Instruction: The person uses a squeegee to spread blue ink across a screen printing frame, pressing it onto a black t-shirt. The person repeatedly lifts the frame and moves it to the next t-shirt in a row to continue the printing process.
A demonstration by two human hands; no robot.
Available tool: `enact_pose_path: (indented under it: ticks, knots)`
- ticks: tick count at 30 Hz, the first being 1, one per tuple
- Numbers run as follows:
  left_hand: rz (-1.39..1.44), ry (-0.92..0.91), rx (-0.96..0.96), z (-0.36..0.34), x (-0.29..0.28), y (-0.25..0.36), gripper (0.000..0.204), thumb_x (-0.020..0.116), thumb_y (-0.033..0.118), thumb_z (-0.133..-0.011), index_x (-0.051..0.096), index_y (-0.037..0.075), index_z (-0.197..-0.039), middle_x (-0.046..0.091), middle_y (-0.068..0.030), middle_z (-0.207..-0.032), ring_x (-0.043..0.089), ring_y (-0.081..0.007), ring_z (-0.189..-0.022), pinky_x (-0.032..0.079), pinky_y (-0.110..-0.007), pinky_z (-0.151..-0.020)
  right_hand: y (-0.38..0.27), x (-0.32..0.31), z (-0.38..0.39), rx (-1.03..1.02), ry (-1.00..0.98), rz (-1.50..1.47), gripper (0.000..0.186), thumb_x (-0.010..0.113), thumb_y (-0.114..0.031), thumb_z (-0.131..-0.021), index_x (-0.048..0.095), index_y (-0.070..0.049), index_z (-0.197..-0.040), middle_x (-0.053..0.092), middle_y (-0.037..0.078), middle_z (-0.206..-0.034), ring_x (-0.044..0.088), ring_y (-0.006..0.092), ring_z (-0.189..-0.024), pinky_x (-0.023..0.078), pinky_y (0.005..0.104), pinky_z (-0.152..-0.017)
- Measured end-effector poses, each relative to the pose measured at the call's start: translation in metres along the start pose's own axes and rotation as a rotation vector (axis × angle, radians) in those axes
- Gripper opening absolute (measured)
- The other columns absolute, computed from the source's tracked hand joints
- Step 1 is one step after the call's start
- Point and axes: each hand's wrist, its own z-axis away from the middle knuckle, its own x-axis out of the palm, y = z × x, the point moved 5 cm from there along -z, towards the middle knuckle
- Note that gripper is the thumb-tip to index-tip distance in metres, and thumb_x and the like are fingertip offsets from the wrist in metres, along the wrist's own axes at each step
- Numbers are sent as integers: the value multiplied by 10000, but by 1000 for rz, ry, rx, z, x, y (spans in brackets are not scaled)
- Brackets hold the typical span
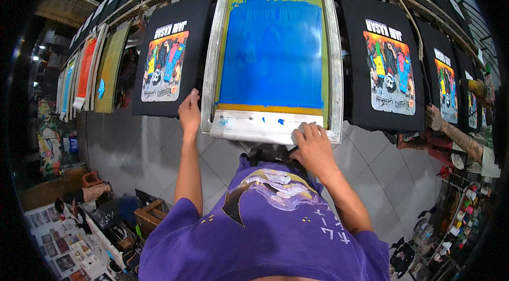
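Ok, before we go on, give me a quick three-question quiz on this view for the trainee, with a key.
1. Pick one, left or right: which hand touches the white lower strip of the screen frame?
2. True or false: the large layer of ink inside the frame is red.
3. What flanks the frame on both its near sides?

Key:
1. The right hand.
2. False; the ink is blue.
3. Black fabric panels with a colourful print, one on the left and one on the right.
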Motion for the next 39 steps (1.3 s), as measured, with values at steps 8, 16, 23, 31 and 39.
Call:
enact_pose_path:
  ticks: [8, 16, 23, 31, 39]
  knots:
    - [-189, -314, 366, 77, 1, 125, 433, 752, 286, -888, 687, 36, -1236, 708, -124, -1182, 655, -248, -1106, 510, -360, -960, 7, 12, -16, -98, -167, 183, 127, 616, -98, -802, 605, -54, -920, 650, 102, -865, 661, 276, -878, 501, 428, -964]
    - [-599, -558, 919, 49, 38, 132, 444, 816, 221, -713, 696, 101, -1123, 673, -42, -1016, 613, -255, -983, 520, -403, -842, 32, -7, -54, 64, 40, 108, 233, 697, -41, -718, 588, -71, -922, 622, 103, -868, 630, 299, -913, 465, 433, -868]
    - [-638, -669, 836, 35, 46, 115, 311, 778, 162, -694, 697, 147, -994, 653, -41, -960, 633, -266, -954, 541, -401, -807, 50, 3, -42, 110, 62, 193, 236, 692, -4, -697, 630, -87, -909, 616, 76, -828, 619, 291, -850, 455, 418, -787]
    - [-637, -642, 915, 1, 51, 163, 242, 794, 334, -752, 714, 118, -826, 648, -63, -748, 648, -272, -792, 532, -419, -666, 79, -16, -68, 287, 29, -77, 218, 867, -131, -672, 691, -86, -794, 686, 83, -746, 644, 294, -749, 453, 393, -759]
    - [-487, -486, 770, 75, 23, 110, 471, 710, 30, -574, 733, 159, -1026, 723, -9, -1021, 662, -240, -901, 556, -376, -720, 36, 4, -10, 161, 128, 142, 214, 658, 1, -699, 661, -112, -880, 664, 16, -913, 617, 220, -890, 427, 410, -828]
